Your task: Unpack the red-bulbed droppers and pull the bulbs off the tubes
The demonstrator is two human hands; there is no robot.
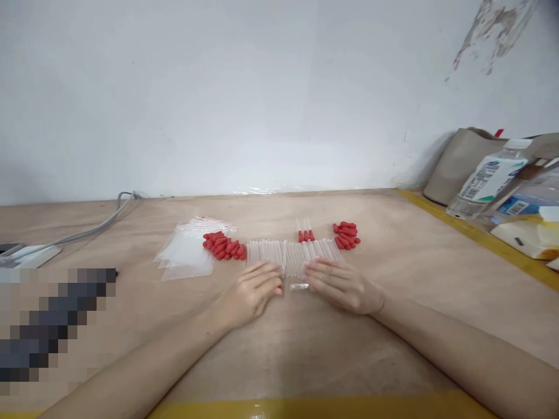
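My left hand is closed, its fingers bent together round a red rubber bulb that shows only in part. Facing it, my right hand is closed with a clear glass dropper tube sticking out sideways toward the left hand; its other end is hidden by the fingers. Just beyond both hands lies a row of clear dropper tubes side by side. Three droppers with red bulbs fitted lie behind that row. Loose red bulbs form a left pile and a right pile.
Clear zip bags lie fanned out left of the bulbs. A grey cable runs along the back left. To the right, beyond yellow tape, stand a plastic bottle and a beige bag. A white wall closes off the back.
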